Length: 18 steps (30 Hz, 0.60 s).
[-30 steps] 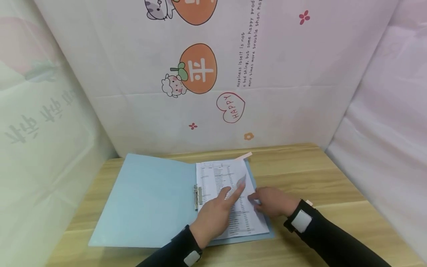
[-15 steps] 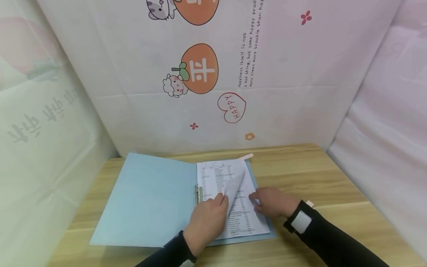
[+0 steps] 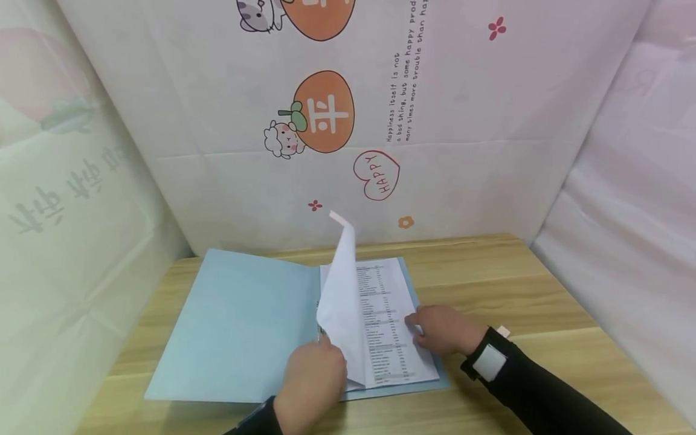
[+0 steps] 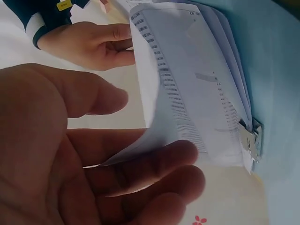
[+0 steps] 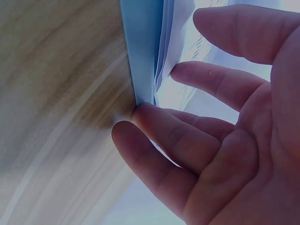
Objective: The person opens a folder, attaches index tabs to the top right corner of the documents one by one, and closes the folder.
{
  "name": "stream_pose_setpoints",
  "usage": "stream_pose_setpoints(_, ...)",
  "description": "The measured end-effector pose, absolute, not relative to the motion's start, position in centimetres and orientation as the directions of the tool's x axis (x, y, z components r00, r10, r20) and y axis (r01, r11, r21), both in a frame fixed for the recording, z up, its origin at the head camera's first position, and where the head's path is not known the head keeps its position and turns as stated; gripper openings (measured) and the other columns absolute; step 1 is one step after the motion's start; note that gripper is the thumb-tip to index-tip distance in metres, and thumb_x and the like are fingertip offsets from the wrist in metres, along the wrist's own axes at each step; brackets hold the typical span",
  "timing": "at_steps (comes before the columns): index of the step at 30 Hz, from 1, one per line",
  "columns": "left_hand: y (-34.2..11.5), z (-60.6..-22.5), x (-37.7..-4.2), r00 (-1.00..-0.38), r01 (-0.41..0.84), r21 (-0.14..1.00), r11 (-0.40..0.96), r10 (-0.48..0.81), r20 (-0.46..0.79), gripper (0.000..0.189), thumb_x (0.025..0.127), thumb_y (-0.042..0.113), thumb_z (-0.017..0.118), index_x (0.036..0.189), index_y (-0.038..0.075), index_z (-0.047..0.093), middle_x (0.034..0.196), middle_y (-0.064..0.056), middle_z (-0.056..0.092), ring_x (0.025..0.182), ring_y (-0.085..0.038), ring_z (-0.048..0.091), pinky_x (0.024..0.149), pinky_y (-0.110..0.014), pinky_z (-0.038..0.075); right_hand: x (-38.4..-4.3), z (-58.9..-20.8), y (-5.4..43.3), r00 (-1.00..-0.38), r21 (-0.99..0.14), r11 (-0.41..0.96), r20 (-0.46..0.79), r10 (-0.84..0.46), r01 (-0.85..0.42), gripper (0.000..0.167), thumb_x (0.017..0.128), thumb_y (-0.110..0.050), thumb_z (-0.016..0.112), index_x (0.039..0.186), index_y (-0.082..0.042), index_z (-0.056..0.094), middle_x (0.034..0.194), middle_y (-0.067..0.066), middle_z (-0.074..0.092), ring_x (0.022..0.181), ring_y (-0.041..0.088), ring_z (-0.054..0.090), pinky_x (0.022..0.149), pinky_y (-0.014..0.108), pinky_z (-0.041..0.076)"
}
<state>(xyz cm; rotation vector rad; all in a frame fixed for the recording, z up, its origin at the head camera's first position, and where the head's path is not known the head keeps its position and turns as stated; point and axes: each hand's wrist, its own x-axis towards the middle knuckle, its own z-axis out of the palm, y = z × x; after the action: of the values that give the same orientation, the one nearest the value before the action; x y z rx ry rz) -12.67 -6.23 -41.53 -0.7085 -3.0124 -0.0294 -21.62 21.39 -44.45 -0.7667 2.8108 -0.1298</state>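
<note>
A light blue folder (image 3: 239, 338) lies spread on the wooden table, with a stack of printed sheets (image 3: 388, 338) on its right half. One lifted sheet of paper (image 3: 342, 302) stands curled up, a pale strip (image 3: 339, 219) at its top corner. My left hand (image 3: 312, 380) holds its lower corner; in the left wrist view the corner passes between the index and middle fingers, the thumb apart. A metal clip (image 4: 252, 140) grips the sheets at the spine. My right hand (image 3: 446, 329) rests at the right edge, its index fingertip (image 5: 180, 72) touching the papers.
The wooden table (image 3: 489, 272) extends around the folder. Printed cloth (image 3: 457, 181) hangs behind it, with plain white cloth (image 3: 625, 241) at the right and more cloth (image 3: 109, 241) at the left.
My left hand has taken the top sheet's corner and moved left and toward me, lifting the sheet up off the stack and uncovering the one beneath. The right hand has stayed put.
</note>
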Motion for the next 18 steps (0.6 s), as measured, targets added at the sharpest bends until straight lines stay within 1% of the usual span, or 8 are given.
stream_pose_setpoints(3, -7.1, -41.3, -12.3, -0.925, 0.378, 0.038, 0.925, 0.379, -0.027, 0.034, 0.09, 0.022, 0.067, 0.059, 0.012, 0.055, 0.062, 0.0, 0.043, 0.052, -0.015, 0.04, 0.045, -0.03, 0.038, -21.6, -44.4, 21.4, -0.837, -0.137, 0.859, -0.191, -0.512, -0.494, 0.036, 0.091, -0.025, 0.07, 0.125, -0.011, 0.069, 0.091, -0.002, 0.059, 0.072, 0.011, 0.049, 0.065, 0.031, 0.044)
stream_pose_setpoints(7, -8.4, -41.0, -12.0, -0.955, 0.288, 0.052, 0.956, 0.291, -0.056, 0.041, 0.096, 0.033, 0.06, 0.063, 0.009, 0.057, 0.062, -0.002, 0.043, 0.052, -0.017, 0.041, 0.046, -0.034, 0.04, -21.4, -44.3, 21.3, -0.838, -0.14, 0.859, -0.192, -0.511, -0.492, 0.036, 0.091, -0.025, 0.071, 0.124, -0.01, 0.069, 0.088, -0.003, 0.057, 0.071, 0.012, 0.049, 0.064, 0.031, 0.043)
stream_pose_setpoints(11, -9.9, -40.8, -11.8, -0.972, 0.225, 0.024, 0.974, 0.226, -0.071, 0.044, 0.097, 0.037, 0.059, 0.066, 0.007, 0.059, 0.061, -0.004, 0.044, 0.052, -0.018, 0.043, 0.047, -0.037, 0.042, -21.3, -44.3, 21.3, -0.839, -0.129, 0.86, -0.19, -0.51, -0.493, 0.035, 0.091, -0.025, 0.07, 0.123, -0.011, 0.069, 0.088, -0.004, 0.056, 0.071, 0.011, 0.049, 0.065, 0.031, 0.043)
stream_pose_setpoints(18, -12.0, -40.8, -11.5, -0.984, 0.154, -0.009, 0.988, 0.153, -0.095, 0.046, 0.097, 0.038, 0.061, 0.062, 0.007, 0.057, 0.059, -0.005, 0.045, 0.05, -0.019, 0.044, 0.046, -0.038, 0.044, -21.4, -44.7, 21.4, -0.839, -0.114, 0.858, -0.178, -0.513, -0.501, 0.034, 0.091, -0.026, 0.07, 0.122, -0.011, 0.069, 0.087, -0.003, 0.056, 0.07, 0.012, 0.048, 0.064, 0.031, 0.043)
